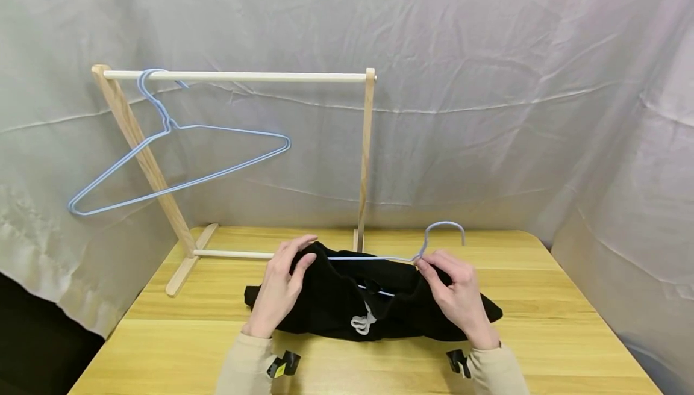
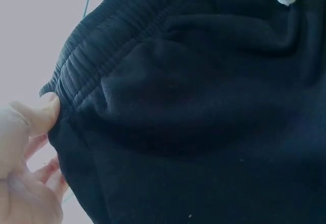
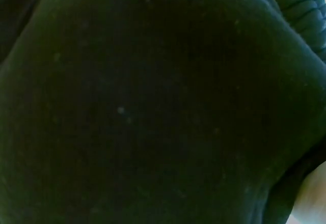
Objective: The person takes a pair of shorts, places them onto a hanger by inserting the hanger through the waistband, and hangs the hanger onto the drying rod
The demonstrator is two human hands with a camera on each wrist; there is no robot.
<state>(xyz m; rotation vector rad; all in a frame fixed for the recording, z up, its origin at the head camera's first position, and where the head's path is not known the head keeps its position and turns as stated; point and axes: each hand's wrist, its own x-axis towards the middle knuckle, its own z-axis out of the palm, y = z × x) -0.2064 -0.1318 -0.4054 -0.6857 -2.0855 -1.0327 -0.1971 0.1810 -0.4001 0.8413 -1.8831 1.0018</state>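
Black drawstring pants (image 1: 320, 307) lie bunched over the front of the table, their elastic waistband (image 2: 84, 68) facing up and a white drawstring (image 1: 363, 321) at the front. A light blue hanger (image 1: 374, 258) runs along the waist opening, partly inside it, with its hook standing up at the right. My left hand (image 1: 282, 283) pinches the left end of the waistband between thumb and fingers. With thumb and fingertips, my right hand (image 1: 454, 289) pinches the hanger just below its hook. Black fabric fills most of the right wrist view. The hanger's ends are hidden by the cloth.
Behind stands a wooden rack with a white top rail (image 1: 244, 76). Blue hangers (image 1: 162, 136) hang together at its left end. The rack's foot (image 1: 184, 271) rests on the wooden table (image 1: 542, 323). Grey curtains (image 1: 488, 112) enclose the back and sides.
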